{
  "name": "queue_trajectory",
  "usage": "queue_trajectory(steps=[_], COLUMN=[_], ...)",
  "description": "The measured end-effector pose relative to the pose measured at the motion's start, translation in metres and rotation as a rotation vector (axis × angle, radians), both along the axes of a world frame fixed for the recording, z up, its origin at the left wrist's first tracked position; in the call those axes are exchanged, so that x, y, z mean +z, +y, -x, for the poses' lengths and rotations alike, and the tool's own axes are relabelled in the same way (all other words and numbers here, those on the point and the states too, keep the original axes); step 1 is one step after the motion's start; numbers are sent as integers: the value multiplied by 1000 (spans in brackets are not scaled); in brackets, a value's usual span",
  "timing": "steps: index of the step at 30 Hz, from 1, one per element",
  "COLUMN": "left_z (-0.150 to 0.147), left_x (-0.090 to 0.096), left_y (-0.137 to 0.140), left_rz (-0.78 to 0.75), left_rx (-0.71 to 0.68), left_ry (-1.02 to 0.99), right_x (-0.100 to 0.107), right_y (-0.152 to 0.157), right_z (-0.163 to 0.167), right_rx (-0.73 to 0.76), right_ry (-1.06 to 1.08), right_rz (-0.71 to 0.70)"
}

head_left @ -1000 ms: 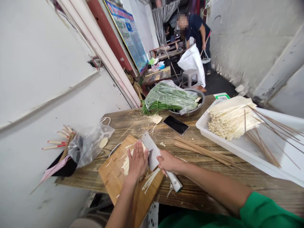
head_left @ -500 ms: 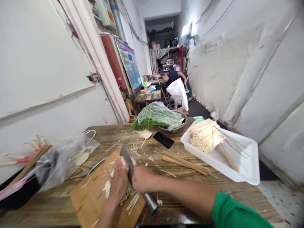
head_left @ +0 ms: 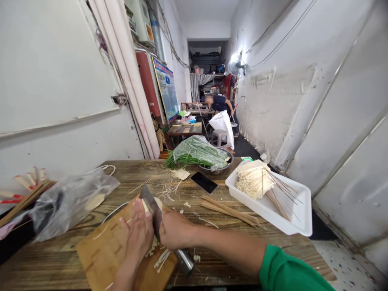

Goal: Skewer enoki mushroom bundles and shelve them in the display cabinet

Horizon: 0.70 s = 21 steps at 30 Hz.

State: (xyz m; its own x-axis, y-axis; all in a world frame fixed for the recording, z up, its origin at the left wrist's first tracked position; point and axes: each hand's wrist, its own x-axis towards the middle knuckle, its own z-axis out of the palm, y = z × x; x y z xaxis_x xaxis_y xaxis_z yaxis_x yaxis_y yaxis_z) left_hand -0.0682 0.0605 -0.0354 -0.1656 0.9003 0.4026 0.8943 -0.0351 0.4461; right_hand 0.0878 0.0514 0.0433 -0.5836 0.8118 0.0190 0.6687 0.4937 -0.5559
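Note:
My right hand is closed round a cleaver, with its metal handle end showing below my fist. The broad blade stands on edge over the wooden cutting board. Close to the blade's left side, my left hand lies with its fingers stretched out over a pale, layered sheet food, probably tofu skin. My fingers and the blade hide most of that food. Another bit of it shows just beyond the blade. Thin pale strips lie on the board below my hands.
A phone, a bundle of skewers and a white tray of skewered pale sheets are on the wooden table. Bagged greens lie over a metal bowl. At left is a plastic bag. A person bends over farther back.
The view has shifted slightly, so the table's things sit a little farther left. My hands stay beside each other at the board, the cleaver still in my right hand.

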Motion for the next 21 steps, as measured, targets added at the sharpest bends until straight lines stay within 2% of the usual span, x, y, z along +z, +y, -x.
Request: queue_trajectory(steps=[7,10,15,21], left_z=[-2,-5,-8,-5], left_x=[10,11,17,23], left_y=[-4,-8,-17,-22], left_rz=[40,47,-31,-15], left_rx=[5,23,33,44], left_ry=[72,87,92,107], right_x=[16,16,12,12], right_y=[-6,-9,-13,-18], right_z=[-4,-5,-5,-5], right_rx=[14,17,13,17], right_ry=[49,48,43,58], right_rz=[173,127,-70,-71])
